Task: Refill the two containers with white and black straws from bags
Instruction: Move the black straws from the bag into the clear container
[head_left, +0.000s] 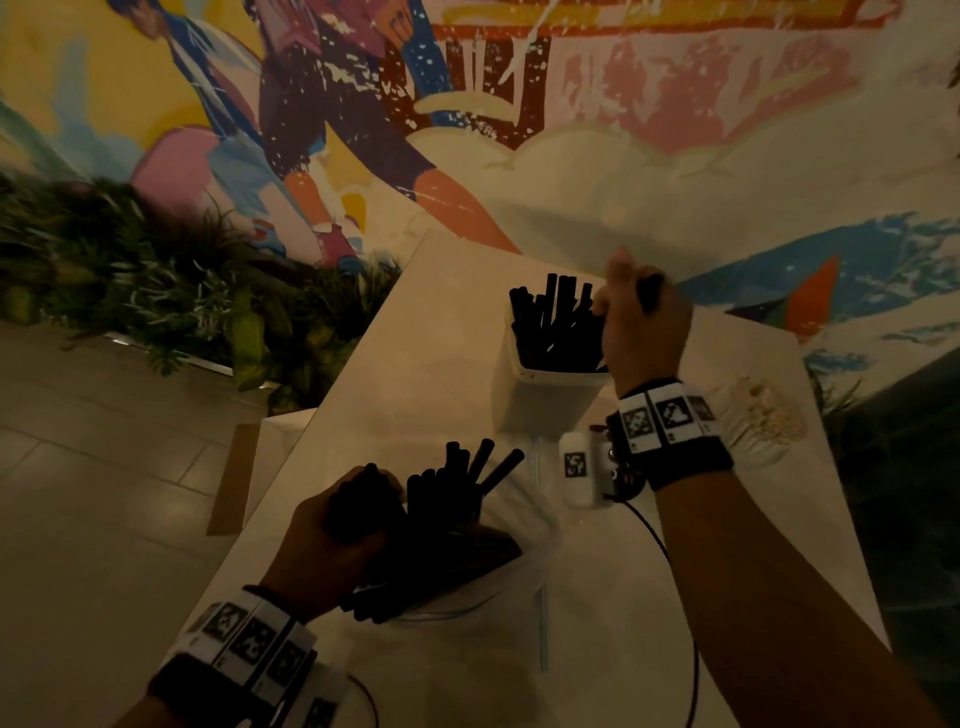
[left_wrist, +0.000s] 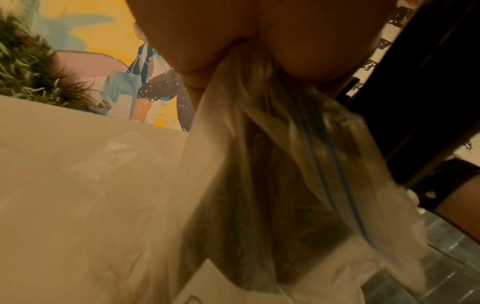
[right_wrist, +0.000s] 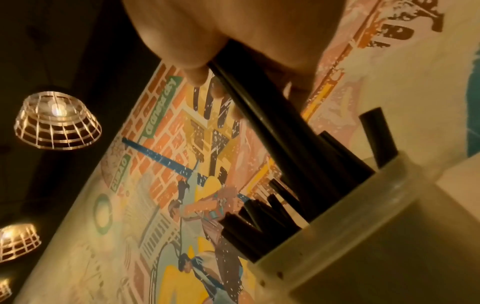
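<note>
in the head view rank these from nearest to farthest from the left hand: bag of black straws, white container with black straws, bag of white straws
1. bag of black straws: gripped by the left hand, near table edge.
2. white container: farther back, mid-table, where the right hand holds black straws.
3. bag of white straws: farthest, at the table's right edge.

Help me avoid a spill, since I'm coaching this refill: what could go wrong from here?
1. The right hand pushes black straws at a slant into an already crowded white container; they may jam or tip it.
2. The left hand grips the clear bag bunched, with loose straws fanning from its mouth near the table edge; some could slide out.
</note>
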